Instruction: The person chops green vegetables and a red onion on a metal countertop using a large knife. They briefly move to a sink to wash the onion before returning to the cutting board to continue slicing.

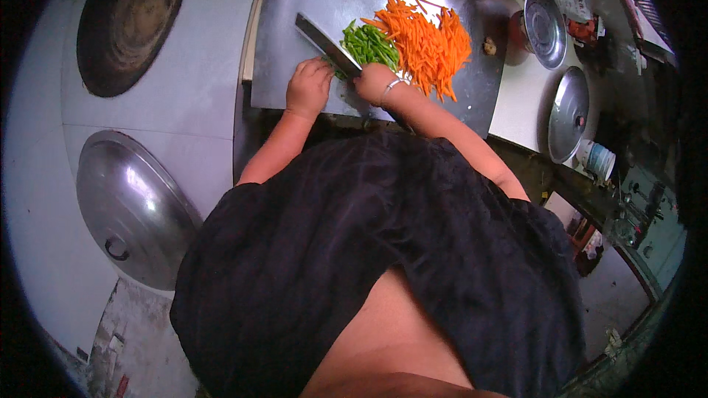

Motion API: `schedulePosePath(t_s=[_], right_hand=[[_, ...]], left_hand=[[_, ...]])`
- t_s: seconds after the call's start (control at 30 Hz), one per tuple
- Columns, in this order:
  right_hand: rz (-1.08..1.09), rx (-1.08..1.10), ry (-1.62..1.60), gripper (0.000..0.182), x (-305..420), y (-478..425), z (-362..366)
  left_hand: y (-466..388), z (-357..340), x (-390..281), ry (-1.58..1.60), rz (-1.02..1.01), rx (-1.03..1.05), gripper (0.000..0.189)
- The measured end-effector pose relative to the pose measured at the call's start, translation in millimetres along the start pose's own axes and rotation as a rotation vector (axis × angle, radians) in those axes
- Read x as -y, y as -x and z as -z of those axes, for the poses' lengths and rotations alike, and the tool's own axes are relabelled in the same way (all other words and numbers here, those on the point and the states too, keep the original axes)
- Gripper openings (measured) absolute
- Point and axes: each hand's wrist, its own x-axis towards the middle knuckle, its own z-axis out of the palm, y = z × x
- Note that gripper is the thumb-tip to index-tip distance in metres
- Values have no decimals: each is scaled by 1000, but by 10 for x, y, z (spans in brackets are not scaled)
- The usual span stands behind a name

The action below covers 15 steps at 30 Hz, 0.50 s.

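My right hand is closed around the handle end of a cleaver, whose broad blade points up and left over the metal worktop. Beside the blade, at its lower left, my left hand rests with bent fingers on some green pieces, partly hidden by the fingers and the blade. Just right of the blade lies a small heap of sliced green vegetable. A larger pile of carrot strips touches it on the right.
A ginger-like lump lies near the worktop's right edge. Further right are a metal dish, a pot lid and a tub. At left are a dark wok and a large domed metal lid.
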Motion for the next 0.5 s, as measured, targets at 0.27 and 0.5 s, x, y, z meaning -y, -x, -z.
schedulePosePath(t_s=[0.27, 0.5], right_hand=[[24, -88, 33, 22, -3, 291, -118], [57, -13, 86, 23, -75, 233, -112]], left_hand=[[41, 2, 27, -52, -21, -30, 9], [25, 8, 30, 13, 17, -48, 10]])
